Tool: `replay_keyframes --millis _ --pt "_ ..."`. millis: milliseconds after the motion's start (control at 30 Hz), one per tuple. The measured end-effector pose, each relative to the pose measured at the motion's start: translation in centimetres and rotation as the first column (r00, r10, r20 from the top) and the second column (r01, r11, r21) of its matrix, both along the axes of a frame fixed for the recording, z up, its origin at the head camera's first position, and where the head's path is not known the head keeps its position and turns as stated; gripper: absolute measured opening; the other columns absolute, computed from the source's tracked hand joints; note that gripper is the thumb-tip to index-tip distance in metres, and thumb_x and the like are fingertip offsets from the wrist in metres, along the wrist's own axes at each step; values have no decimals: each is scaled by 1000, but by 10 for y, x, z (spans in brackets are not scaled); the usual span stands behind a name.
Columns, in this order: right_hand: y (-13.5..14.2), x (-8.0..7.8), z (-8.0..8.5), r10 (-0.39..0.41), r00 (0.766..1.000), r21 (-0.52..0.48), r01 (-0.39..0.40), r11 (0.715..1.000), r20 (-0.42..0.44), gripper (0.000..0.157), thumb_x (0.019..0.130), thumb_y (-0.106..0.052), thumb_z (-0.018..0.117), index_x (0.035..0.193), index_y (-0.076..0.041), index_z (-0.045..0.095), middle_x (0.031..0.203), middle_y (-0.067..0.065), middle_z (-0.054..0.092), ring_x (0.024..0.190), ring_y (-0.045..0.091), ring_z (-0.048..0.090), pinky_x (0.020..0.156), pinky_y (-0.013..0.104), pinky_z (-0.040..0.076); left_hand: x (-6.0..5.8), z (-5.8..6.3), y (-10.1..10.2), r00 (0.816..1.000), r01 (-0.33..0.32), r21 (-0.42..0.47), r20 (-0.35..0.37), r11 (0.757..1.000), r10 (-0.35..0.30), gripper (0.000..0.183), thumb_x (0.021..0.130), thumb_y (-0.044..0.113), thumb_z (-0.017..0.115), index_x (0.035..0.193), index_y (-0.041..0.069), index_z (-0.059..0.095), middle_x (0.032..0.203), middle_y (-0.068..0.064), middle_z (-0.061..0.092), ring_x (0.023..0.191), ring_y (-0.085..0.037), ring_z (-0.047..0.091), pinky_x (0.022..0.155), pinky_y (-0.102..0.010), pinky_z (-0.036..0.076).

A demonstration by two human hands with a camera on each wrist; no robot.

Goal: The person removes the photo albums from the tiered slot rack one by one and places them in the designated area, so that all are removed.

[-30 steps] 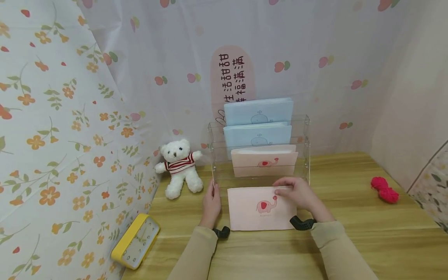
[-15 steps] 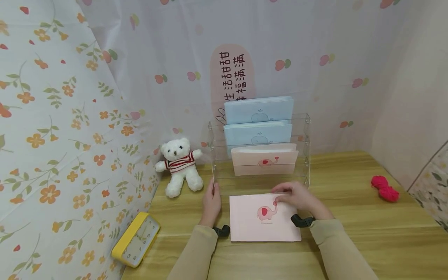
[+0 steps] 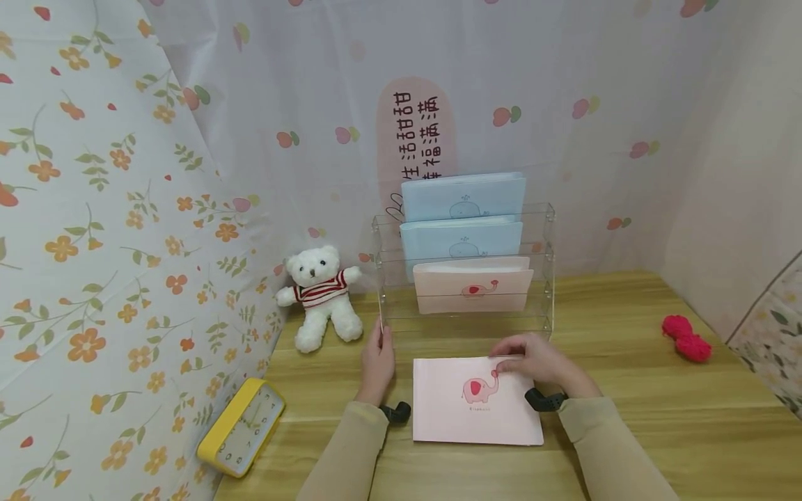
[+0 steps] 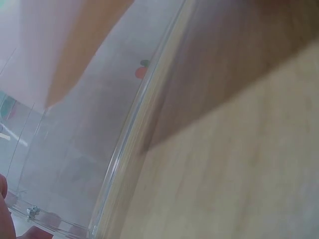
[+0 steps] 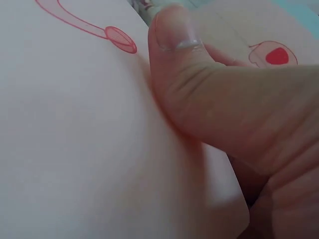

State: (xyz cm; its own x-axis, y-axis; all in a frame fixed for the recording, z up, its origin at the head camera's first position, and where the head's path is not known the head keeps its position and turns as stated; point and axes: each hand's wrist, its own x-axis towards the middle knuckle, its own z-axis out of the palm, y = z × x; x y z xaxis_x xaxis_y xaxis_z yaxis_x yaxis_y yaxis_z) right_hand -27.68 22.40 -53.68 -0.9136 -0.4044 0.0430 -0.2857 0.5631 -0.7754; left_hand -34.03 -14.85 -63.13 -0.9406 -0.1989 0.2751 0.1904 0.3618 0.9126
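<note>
Clear rack (image 4: pixel 117 159) on wooden tabletop (image 4: pixel 239 164)

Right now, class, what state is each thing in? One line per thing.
Left hand: holding the clear rack by its left side
Right hand: pinching the front booklet at its upper edge
Front booklet: held, cover showing
Clear rack: upright, loaded
Back blue booklet: standing in the clear rack
Middle blue booklet: standing in the clear rack
Racked pink booklet: standing
Teddy bear: upright, legs spread
Clock: angled, face visible
Yarn: bundled

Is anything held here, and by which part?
The right hand pinches the nearest pink rectangular elephant-print booklet by its top edge, right of centre; the left hand grips the clear plastic rack by its left side.
</note>
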Motion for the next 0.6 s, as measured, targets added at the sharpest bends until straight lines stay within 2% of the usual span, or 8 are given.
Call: replay_keyframes --millis 167,233,333,433,600 --pt "0 1 -6 57 998 -36 -57 998 5 18 95 -21 88 112 -17 86 111 2 83 98 11 70 84 21 60 9 15 5 1000 -20 -37 -20 999 20 57 116 54 47 163 23 56 150 -12 71 137 -34 68 115 -60 55" --pt "1 1 -10 77 997 -45 -77 996 8 18 95 -22 88 113 -18 86 112 2 83 97 8 69 84 20 60 13 22 7 999 -18 -61 -42 998 16 57 118 51 46 163 18 55 151 -16 70 137 -38 68 113 -60 57" --pt "1 2 -17 117 993 -35 -116 993 8 18 96 -22 87 114 -19 86 114 1 83 98 3 68 85 20 59 21 34 9 999 2 -41 -39 999 -4 55 119 43 46 164 13 53 157 -21 65 143 -44 63 117 -62 53" --pt "2 2 -24 145 989 -21 -144 989 12 17 97 -23 87 114 -19 86 115 1 83 98 0 68 85 20 59 29 44 12 1000 17 -11 -15 1000 -17 53 119 36 48 165 10 51 160 -22 61 148 -44 59 121 -64 49" --pt "2 3 -30 137 991 -5 -137 991 -2 17 97 -27 87 113 -21 86 115 1 84 99 0 69 85 20 59 31 46 14 1000 5 -4 22 1000 -4 51 119 32 49 166 12 50 163 -18 59 150 -40 58 125 -60 47"
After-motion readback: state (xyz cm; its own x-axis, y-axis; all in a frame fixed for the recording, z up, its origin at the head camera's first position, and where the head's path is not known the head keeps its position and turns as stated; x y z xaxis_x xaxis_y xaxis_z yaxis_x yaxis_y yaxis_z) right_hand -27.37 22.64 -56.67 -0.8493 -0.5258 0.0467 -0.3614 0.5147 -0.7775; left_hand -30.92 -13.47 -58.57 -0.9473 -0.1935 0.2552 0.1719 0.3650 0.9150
